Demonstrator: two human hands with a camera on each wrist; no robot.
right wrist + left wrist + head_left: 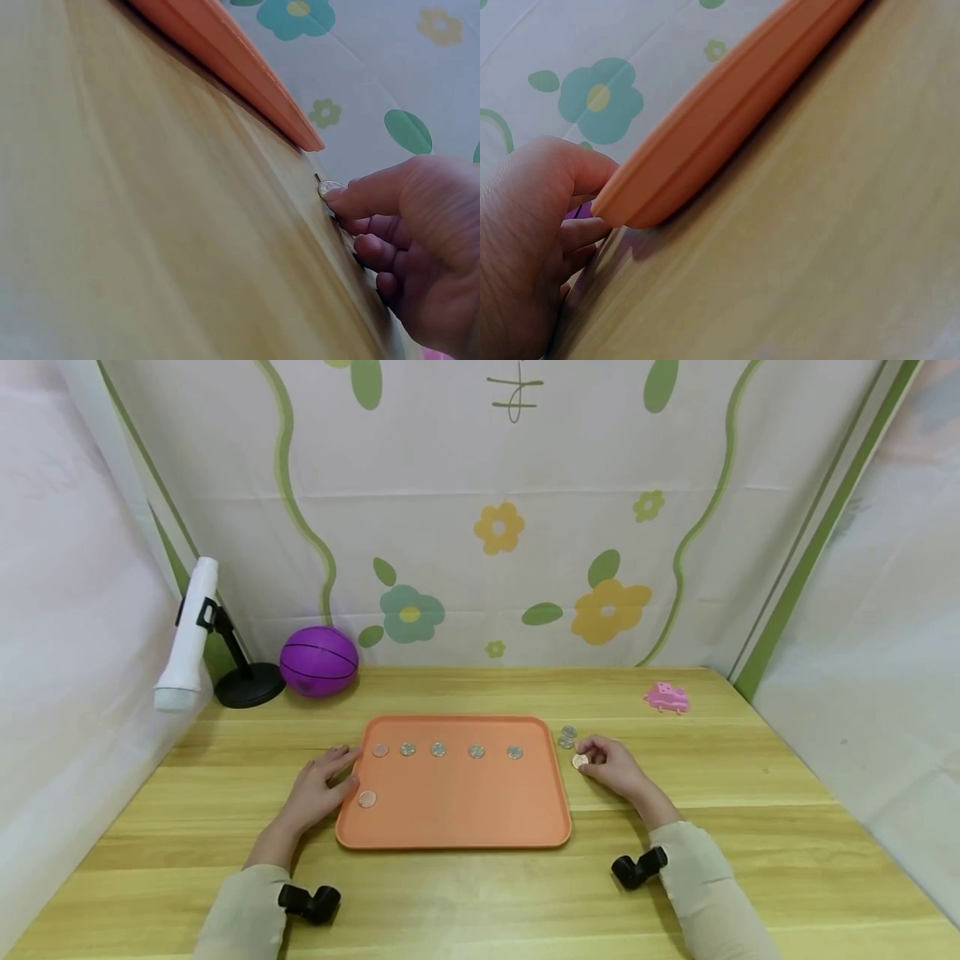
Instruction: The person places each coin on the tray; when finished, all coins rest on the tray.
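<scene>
An orange tray point(465, 814) lies on the table with a row of several coins point(438, 749) along its far side. A single coin point(367, 798) sits below the row's left end. My left hand point(318, 789) rests at the tray's left edge, fingers loosely extended and touching the rim point(641, 184). Just off the right side of the tray, my right hand point(611, 766) pinches a coin point(330, 189) between thumb and fingers, close over the table. Two more coins point(567, 737) lie on the wood just beyond those fingertips.
A purple ball point(318, 662) stands at the back left beside a white microphone-shaped object point(189, 635) on a black stand point(250, 685). Toward the back right lies a small pink toy point(667, 697). A flowered curtain point(495, 468) hangs behind the table.
</scene>
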